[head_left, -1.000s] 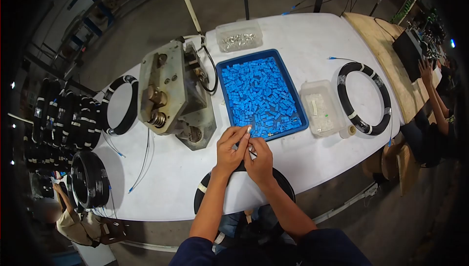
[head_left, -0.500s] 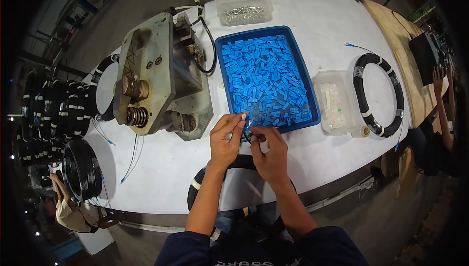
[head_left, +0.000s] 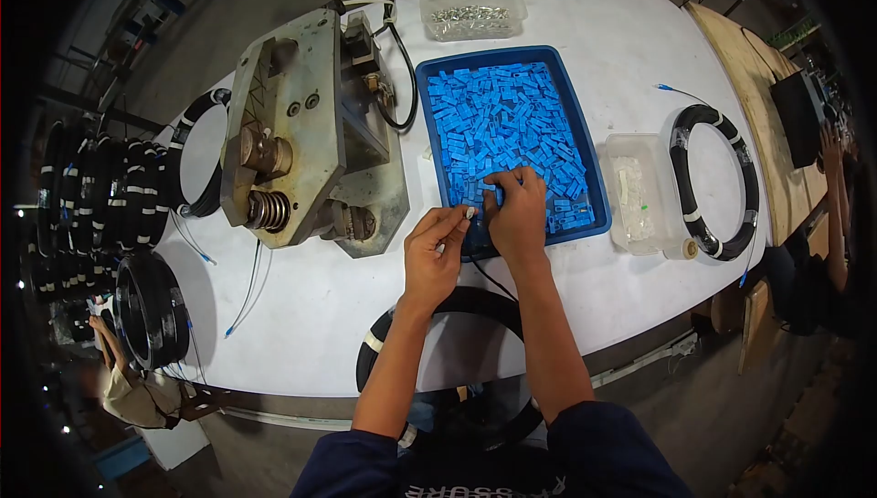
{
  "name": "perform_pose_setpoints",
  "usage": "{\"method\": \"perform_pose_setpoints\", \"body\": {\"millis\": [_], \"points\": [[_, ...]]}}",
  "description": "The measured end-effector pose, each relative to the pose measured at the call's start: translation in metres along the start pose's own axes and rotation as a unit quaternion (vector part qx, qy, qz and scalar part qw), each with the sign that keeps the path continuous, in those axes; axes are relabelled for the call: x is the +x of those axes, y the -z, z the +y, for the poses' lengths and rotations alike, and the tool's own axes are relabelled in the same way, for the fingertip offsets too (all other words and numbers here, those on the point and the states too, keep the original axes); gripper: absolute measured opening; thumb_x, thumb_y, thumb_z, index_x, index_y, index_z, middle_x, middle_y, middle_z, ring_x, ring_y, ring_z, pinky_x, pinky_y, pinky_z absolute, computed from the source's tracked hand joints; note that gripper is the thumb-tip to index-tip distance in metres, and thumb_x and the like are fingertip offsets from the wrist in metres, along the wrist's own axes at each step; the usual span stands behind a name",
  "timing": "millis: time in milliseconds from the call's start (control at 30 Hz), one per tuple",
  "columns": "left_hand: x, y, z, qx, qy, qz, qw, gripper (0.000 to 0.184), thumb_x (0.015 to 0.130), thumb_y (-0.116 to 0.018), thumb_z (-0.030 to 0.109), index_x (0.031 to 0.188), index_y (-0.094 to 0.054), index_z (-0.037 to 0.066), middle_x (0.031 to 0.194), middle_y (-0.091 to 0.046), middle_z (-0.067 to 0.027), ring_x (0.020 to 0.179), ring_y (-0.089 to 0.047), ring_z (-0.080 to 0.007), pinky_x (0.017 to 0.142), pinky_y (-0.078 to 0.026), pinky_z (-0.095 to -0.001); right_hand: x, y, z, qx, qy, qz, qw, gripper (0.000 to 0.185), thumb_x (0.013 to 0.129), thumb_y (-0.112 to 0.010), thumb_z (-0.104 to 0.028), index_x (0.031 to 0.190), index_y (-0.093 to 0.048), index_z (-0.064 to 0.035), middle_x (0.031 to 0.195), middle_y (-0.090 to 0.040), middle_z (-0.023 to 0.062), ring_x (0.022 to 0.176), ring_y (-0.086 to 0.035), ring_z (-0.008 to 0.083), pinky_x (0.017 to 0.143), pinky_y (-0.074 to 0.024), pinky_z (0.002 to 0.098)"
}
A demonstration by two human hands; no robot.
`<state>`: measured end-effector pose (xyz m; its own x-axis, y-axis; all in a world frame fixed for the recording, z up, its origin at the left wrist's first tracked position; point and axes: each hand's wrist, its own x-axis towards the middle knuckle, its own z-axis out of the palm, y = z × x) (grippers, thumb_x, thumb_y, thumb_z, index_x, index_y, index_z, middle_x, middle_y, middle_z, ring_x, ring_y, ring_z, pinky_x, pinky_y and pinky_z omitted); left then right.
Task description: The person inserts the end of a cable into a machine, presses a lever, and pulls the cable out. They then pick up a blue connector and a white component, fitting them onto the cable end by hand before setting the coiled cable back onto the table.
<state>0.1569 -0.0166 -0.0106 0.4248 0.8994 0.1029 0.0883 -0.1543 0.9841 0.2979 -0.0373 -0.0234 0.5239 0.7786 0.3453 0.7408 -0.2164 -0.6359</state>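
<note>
Left hand [head_left: 432, 253] pinches a small white piece [head_left: 470, 212]. Right hand [head_left: 518, 217] is over blue parts [head_left: 505, 119] in a tray [head_left: 592, 178]; its grip cannot be told.

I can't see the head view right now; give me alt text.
The left hand pinches a small pale piece; the right hand is over a dark-blue rectangular plastic tray of bright-blue pieces. Left of the tray stands a grey metal machine; a black cable coil sits nearer the camera.
</note>
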Motion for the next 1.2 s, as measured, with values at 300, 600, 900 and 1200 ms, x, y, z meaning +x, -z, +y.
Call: {"method": "perform_pose_setpoints", "body": {"millis": [300, 600, 900, 1200], "points": [[0.001, 0.001, 0.004, 0.019, -0.014, 0.013, 1.000, 0.020, 0.097, -0.060, 0.000, 0.115, -0.069, -0.002, 0.104, -0.068, -0.0082, 0.094, -0.062, -0.0136, 0.083, -0.047, -0.0230, -0.004, 0.016, -0.012, 0.051, 0.059, -0.012, 0.997, 0.018, 0.078, -0.073, -0.001, 0.095, -0.068, -0.0039, 0.088, -0.061, 0.0103, 0.085, -0.057, 0.0300, 0.075, -0.0466, 0.0397], [-0.019, 0.006, 0.012, -0.016, -0.027, -0.007, 0.999, 0.017, 0.094, -0.062, -0.003, 0.109, -0.071, -0.003, 0.100, -0.068, -0.0101, 0.089, -0.065, -0.0163, 0.078, -0.051, -0.0262, -0.075, 0.041, -0.048, 0.269, -0.044, 0.069, 0.960, 0.018, 0.079, -0.069, 0.005, 0.097, -0.068, -0.0007, 0.085, -0.060, 0.0075, 0.070, -0.056, 0.0168, 0.065, -0.0475, 0.0279], [-0.047, 0.017, 0.014, 0.023, -0.026, -0.028, 0.999, 0.015, 0.092, -0.065, -0.002, 0.106, -0.072, -0.003, 0.100, -0.067, -0.0090, 0.092, -0.063, -0.0163, 0.082, -0.050, -0.0261, -0.088, 0.040, -0.046, 0.310, 0.005, 0.074, 0.948, 0.025, 0.079, -0.066, 0.007, 0.102, -0.069, 0.0007, 0.094, -0.062, 0.0096, 0.075, -0.058, 0.0156, 0.069, -0.0490, 0.0272], [-0.069, 0.036, 0.015, -0.030, 0.012, -0.045, 0.998, 0.013, 0.090, -0.068, 0.001, 0.101, -0.073, -0.003, 0.094, -0.069, -0.0087, 0.086, -0.065, -0.0143, 0.077, -0.051, -0.0248, -0.102, 0.044, -0.046, 0.416, -0.025, -0.032, 0.908, 0.024, 0.080, -0.066, 0.006, 0.104, -0.069, 0.0028, 0.096, -0.065, 0.0104, 0.078, -0.060, 0.0140, 0.072, -0.0506, 0.0258]]}}
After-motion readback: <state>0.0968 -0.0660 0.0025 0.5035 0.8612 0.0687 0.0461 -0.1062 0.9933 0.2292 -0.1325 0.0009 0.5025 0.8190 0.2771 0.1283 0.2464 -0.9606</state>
